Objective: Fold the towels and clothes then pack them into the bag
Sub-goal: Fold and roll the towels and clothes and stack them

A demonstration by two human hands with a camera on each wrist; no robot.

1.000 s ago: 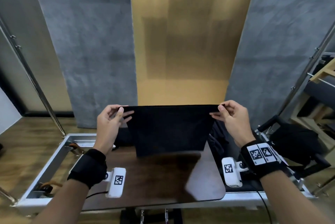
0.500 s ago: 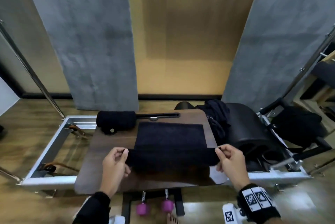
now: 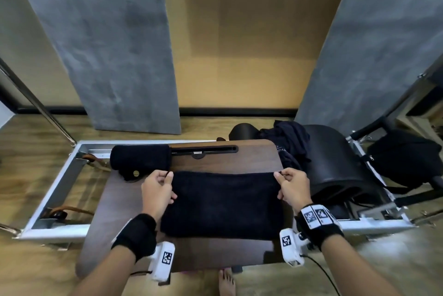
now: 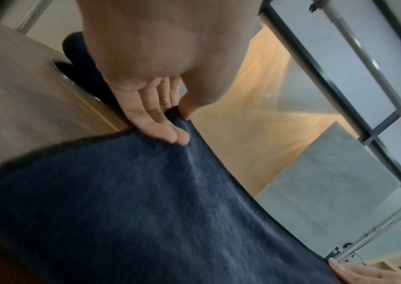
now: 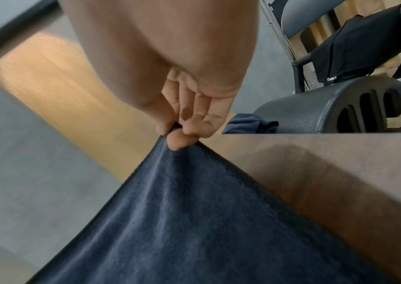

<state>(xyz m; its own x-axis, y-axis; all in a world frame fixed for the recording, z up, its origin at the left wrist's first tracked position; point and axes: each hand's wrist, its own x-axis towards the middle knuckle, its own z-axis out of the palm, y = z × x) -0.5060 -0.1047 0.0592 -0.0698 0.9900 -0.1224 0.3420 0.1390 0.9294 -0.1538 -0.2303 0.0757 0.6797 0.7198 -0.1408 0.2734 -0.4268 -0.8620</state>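
On the table [image 3: 251, 159], a rolled towel [image 3: 141, 160] lies behind-left of the flat towel [image 3: 223, 204], clothes [image 3: 287, 144] behind-right.

Head view: high, looking forward and down over the brown table [image 3: 217, 160], both forearms entering from the bottom edge, wall panels behind. Left wrist view: very close, along the left hand [image 4: 150, 80] toward the far left corner of the dark towel [image 4: 146, 201]. Right wrist view: equally close, along the right hand [image 5: 182, 96] to the far right corner. All three share towel and tabletop; the left wrist view catches the right fingertips.
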